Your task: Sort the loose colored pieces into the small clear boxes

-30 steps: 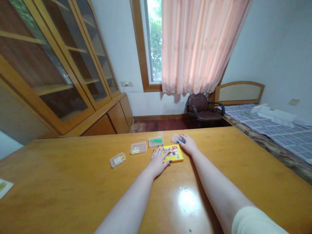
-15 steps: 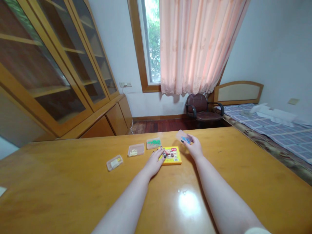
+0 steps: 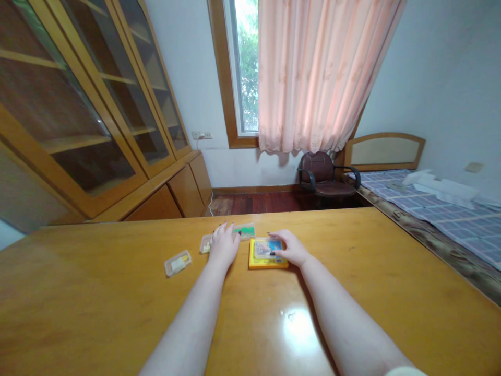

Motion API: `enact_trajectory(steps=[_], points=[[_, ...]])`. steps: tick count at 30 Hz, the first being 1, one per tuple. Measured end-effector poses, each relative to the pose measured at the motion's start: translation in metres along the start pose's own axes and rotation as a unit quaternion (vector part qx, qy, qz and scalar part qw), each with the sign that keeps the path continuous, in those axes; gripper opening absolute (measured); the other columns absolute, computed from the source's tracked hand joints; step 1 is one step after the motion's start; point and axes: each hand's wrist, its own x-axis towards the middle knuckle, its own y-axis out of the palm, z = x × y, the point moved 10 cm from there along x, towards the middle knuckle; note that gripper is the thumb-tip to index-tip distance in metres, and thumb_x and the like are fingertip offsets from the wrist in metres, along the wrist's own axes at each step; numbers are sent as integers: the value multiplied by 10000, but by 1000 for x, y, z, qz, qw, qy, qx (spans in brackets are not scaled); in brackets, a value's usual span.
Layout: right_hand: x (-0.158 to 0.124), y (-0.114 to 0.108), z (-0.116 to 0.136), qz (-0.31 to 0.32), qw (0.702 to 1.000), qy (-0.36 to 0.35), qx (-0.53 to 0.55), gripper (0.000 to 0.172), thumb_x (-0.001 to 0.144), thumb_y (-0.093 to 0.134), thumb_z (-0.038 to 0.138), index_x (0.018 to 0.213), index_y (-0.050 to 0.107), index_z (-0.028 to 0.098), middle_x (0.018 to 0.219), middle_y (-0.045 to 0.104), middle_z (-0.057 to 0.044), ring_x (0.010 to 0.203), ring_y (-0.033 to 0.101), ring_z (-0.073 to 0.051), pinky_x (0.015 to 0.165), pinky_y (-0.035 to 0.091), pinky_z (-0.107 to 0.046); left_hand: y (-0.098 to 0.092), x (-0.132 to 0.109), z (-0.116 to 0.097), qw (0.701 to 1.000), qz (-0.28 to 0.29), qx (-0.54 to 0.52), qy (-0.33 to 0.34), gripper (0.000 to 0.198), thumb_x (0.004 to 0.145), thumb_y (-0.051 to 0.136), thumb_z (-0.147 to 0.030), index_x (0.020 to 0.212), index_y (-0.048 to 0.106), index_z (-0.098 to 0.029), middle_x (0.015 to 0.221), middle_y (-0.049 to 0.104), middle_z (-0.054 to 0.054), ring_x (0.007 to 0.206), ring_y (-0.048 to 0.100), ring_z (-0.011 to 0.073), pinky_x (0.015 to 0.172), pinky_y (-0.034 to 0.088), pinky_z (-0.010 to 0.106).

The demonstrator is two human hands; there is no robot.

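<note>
A clear case with blue pieces (image 3: 264,247) lies over the flat yellow box (image 3: 269,265), held at its right end by my right hand (image 3: 290,247). My left hand (image 3: 224,244) reaches over the clear case with pale pieces (image 3: 205,244), hiding much of it. Its fingers are spread and hold nothing that I can see. Beside those fingertips is a clear case with green pieces (image 3: 246,231). Farther left, a clear case with white and yellow items (image 3: 178,263) rests on the wooden table (image 3: 117,292).
A brown chair (image 3: 324,175) stands beyond the table's far edge. To the right is a bed (image 3: 422,198) with white packing pieces on it. A glass-door cabinet (image 3: 113,89) rises at the left.
My right hand has brought the case with blue pieces left, over the yellow box. My left hand has come off the yellow box and moved left to the cases with pale and green pieces.
</note>
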Motion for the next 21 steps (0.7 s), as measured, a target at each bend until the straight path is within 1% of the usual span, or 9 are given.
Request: enact_trajectory(steps=[2, 3, 5, 7, 11, 13, 15, 18, 21], points=[[-1, -9, -13, -50, 998, 28, 27, 407, 762, 574, 419, 1109, 585, 206, 1020, 618, -91, 975, 557, -230, 894, 405, -409, 8, 1, 1, 994, 1, 113, 12, 477, 819, 445, -305, 1281, 444, -188, 1407, 338, 113, 1321, 211, 301, 1077, 97, 525], [-1, -14, -21, -75, 995, 48, 39, 368, 797, 524, 407, 1095, 591, 201, 1014, 621, -92, 969, 562, -226, 889, 411, -408, 17, 1, 0, 988, 19, 153, 29, 489, 829, 429, -328, 1305, 413, -214, 1427, 310, 91, 1335, 166, 307, 1065, 49, 565], [-3, -19, -37, -109, 989, 86, 56, 337, 824, 475, 392, 1069, 603, 199, 1005, 629, -92, 947, 577, -224, 875, 423, -408, 36, -3, 0, 976, 64, 199, 64, 482, 843, 400, -387, 1311, 400, -270, 1416, 342, 48, 1344, 121, 317, 1032, -14, 625], [-3, -20, -45, -116, 986, 105, 63, 329, 812, 489, 387, 1052, 611, 198, 1005, 634, -90, 936, 584, -225, 866, 429, -405, 47, -6, 1, 969, 83, 216, 82, 477, 848, 378, -428, 1308, 397, -302, 1393, 384, 24, 1344, 107, 326, 1013, -28, 652], [-2, -13, -50, -93, 984, 135, 65, 328, 766, 551, 403, 993, 635, 182, 982, 646, -92, 911, 592, -225, 842, 439, -384, 45, -7, -1, 972, 68, 211, 84, 461, 844, 384, -434, 1268, 452, -268, 1360, 430, 41, 1330, 156, 330, 1019, 27, 651], [-2, -11, -51, -84, 982, 155, 63, 327, 758, 554, 421, 951, 648, 174, 957, 657, -93, 891, 599, -226, 824, 442, -376, 40, -6, -3, 975, 59, 197, 83, 434, 866, 342, -401, 1240, 483, -232, 1330, 465, 60, 1308, 239, 298, 1049, 76, 604], [-2, -12, -50, -87, 980, 167, 57, 325, 761, 541, 434, 912, 656, 171, 928, 666, -89, 876, 602, -228, 811, 439, -369, 34, -5, -4, 977, 45, 189, 82, 448, 882, 304, -369, 1274, 446, -206, 1342, 449, 74, 1297, 274, 270, 1067, 100, 566], [-1, -15, -48, -94, 978, 175, 58, 326, 780, 502, 443, 864, 655, 168, 875, 673, -78, 841, 607, -222, 779, 439, -348, 34, -4, -4, 976, 51, 195, 85, 479, 878, 313, -378, 1328, 371, -223, 1376, 405, 65, 1321, 214, 287, 1043, 57, 617], [0, -16, -48, -94, 977, 179, 62, 328, 793, 480, 446, 837, 643, 164, 831, 674, -69, 805, 612, -214, 738, 441, -326, 40, -6, -3, 972, 72, 207, 84, 459, 868, 332, -419, 1298, 411, -276, 1349, 444, 50, 1322, 195, 312, 1006, -4, 665]])
